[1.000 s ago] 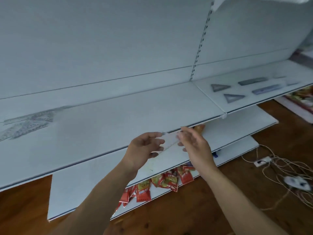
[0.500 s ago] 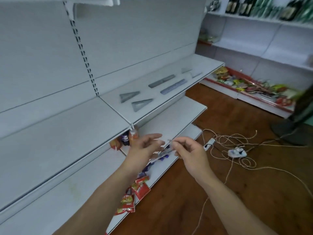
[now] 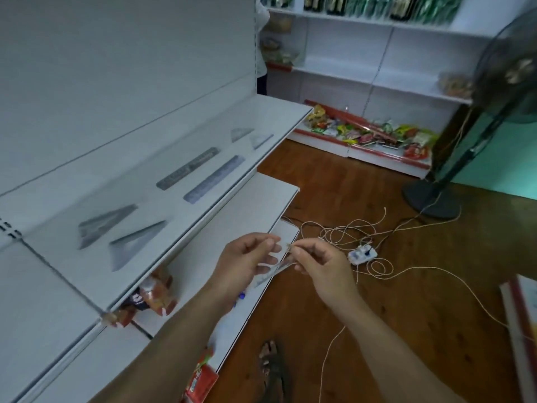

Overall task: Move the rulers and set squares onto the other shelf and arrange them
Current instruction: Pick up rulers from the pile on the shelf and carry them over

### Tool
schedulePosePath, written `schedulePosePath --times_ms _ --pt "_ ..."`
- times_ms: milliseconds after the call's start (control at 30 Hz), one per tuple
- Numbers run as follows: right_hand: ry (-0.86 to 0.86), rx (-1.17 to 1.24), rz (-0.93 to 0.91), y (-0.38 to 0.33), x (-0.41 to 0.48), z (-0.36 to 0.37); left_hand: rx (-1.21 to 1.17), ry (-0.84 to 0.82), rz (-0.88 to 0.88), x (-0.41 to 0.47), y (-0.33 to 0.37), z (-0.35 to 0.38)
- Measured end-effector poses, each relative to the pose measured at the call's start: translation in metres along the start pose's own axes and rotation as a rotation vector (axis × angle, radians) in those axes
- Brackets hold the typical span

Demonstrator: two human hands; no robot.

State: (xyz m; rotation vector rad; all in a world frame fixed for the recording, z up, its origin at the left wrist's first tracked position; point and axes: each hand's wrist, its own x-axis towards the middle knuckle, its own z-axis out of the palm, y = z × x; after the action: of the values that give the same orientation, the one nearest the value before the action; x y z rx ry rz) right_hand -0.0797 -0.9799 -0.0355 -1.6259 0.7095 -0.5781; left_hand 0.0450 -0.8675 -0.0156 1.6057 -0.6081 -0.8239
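Two bare hands meet in front of the shelving, pinching one clear ruler point(image 3: 273, 270) between them; the left hand point(image 3: 247, 263) grips its lower stretch with curled fingers point(image 3: 268, 248), and the right hand point(image 3: 322, 264) nips its upper end between thumb and forefinger; the ruler slants down to the left of the right fingertips, its markings blurred. Up and left of the fingers, on the white shelf point(image 3: 203, 216), lie two grey rulers point(image 3: 213, 178) side by side, two set squares point(image 3: 125, 234) nearer, and two smaller set squares point(image 3: 251, 136) beyond; right of the fingers, tangled cord point(image 3: 348, 231) lies on the wooden floor point(image 3: 406, 286).
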Motion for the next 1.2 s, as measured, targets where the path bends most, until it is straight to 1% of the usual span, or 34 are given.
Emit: schedulePosePath --times_ms 100,200,300,433,533,700,900,1033,1200 --pt "0.014 -0.016 0.006 -0.007 0.055 -0.013 0.005 -0.008 -0.001 0.061 0.016 0.006" --pt "0.011 -0.023 0.002 -0.019 0.115 -0.022 -0.041 -0.014 -0.005 0.120 0.034 0.005" --pt "0.009 -0.022 -0.014 -0.027 0.170 -0.026 -0.047 0.009 0.027 0.171 0.051 0.002" --pt "0.010 -0.013 0.002 -0.029 0.225 -0.031 -0.039 0.027 0.047 0.219 0.063 -0.001" --pt "-0.031 0.006 0.018 -0.029 0.260 -0.028 -0.031 0.061 0.048 0.243 0.067 -0.006" --pt "-0.102 0.002 0.023 -0.034 0.317 -0.020 0.004 0.205 0.065 0.283 0.065 -0.020" --pt "-0.234 0.046 -0.016 -0.032 0.401 -0.009 0.190 0.396 0.121 0.320 0.057 -0.027" --pt "-0.351 0.103 -0.041 -0.030 0.452 0.000 0.502 0.599 0.193 0.344 0.057 -0.024" --pt "-0.559 0.113 -0.069 -0.025 0.502 0.001 0.668 0.834 0.220 0.373 0.059 -0.014"
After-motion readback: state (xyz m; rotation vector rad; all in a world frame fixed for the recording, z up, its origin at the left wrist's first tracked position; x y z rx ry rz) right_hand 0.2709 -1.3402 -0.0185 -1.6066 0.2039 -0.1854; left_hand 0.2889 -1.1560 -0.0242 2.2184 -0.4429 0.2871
